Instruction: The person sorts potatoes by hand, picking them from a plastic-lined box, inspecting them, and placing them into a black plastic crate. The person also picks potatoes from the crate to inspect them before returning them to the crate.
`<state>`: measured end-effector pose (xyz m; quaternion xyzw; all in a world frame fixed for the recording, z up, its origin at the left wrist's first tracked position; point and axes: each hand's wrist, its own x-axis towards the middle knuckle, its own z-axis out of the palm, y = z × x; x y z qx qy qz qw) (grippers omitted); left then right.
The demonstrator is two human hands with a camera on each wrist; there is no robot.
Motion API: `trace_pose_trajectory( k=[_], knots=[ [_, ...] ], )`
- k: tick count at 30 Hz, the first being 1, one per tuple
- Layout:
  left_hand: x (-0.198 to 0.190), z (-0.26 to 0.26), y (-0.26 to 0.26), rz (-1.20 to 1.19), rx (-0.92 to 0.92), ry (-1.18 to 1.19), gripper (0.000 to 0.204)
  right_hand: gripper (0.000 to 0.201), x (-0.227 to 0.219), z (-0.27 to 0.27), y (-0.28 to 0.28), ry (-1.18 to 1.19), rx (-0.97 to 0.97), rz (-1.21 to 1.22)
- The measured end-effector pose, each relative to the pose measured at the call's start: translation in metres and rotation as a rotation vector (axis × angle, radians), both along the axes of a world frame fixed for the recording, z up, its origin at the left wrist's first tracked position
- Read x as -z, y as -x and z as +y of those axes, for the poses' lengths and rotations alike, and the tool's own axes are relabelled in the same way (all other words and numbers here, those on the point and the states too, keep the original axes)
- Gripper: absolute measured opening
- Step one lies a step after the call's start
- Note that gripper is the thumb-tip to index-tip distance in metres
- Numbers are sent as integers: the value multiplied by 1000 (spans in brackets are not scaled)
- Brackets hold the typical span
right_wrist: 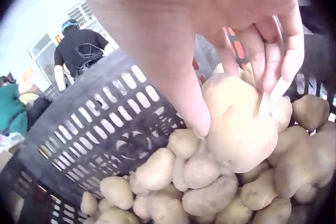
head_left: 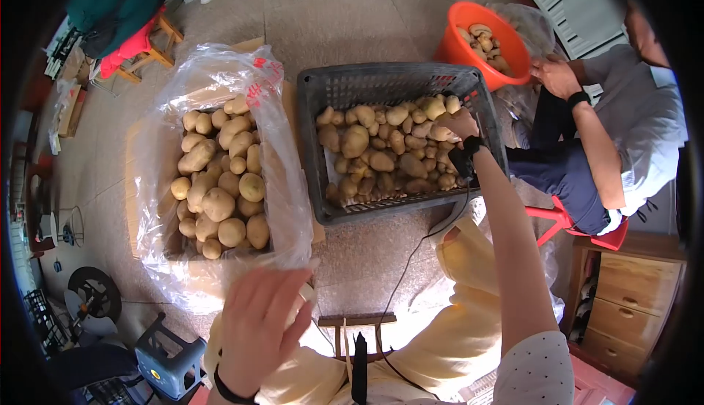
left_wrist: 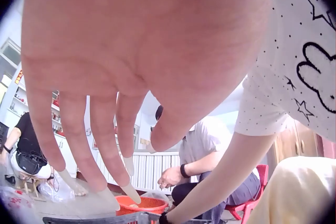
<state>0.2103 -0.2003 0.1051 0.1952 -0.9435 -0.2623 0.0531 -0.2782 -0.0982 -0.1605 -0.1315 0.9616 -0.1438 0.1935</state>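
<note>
My right hand (head_left: pixel 460 124) reaches into the right end of a black plastic crate (head_left: pixel 396 210) of potatoes. In the right wrist view, its thumb and fingers grip a large pale potato (right_wrist: pixel 239 124) just over the smaller potatoes (right_wrist: pixel 210 195). The left hand (head_left: pixel 260 324) hangs in the air above my lap, at the near edge of a plastic-lined box. Its fingers are extended and apart in the left wrist view, with nothing held in them. Large potatoes (head_left: pixel 218 205) fill that box, on the left of the crate.
Clear plastic lining (head_left: pixel 286 207) spills over the box's sides. An orange bucket (head_left: pixel 453 34) with potatoes stands beyond the crate, by a seated person (head_left: pixel 609 126) on a red stool. A blue stool (head_left: pixel 172 361) is at lower left. A cable (head_left: pixel 418 247) runs from my right wrist.
</note>
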Motion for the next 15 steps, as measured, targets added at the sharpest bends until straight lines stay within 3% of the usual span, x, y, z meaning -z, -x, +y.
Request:
trace_pose_trajectory(
  k=[2, 3, 6, 8, 10, 12, 15],
  knots=[
    [4, 0, 3, 66, -7, 4, 34, 79, -23, 9, -15, 343, 25, -207],
    [1, 1, 7, 76, 8, 35, 34, 71, -70, 12, -52, 566, 56, -327],
    [-7, 11, 17, 203, 27, -128, 36, 61, -133, 29, -107, 650, 128, -498],
    [-5, 16, 28, 213, 23, -159, 38, 50, -173, 44, -142, 658, 61, -709],
    [3, 19, 36, 223, 13, -195, 40, 31, -181, 59, -171, 713, 137, -794],
    [16, 20, 43, 182, 35, -4, 48, 44, -187, 76, -194, 796, 78, -915],
    [32, 18, 54, 252, 81, -100, 57, 38, -185, 88, -216, 874, 130, -1085]
  ],
)
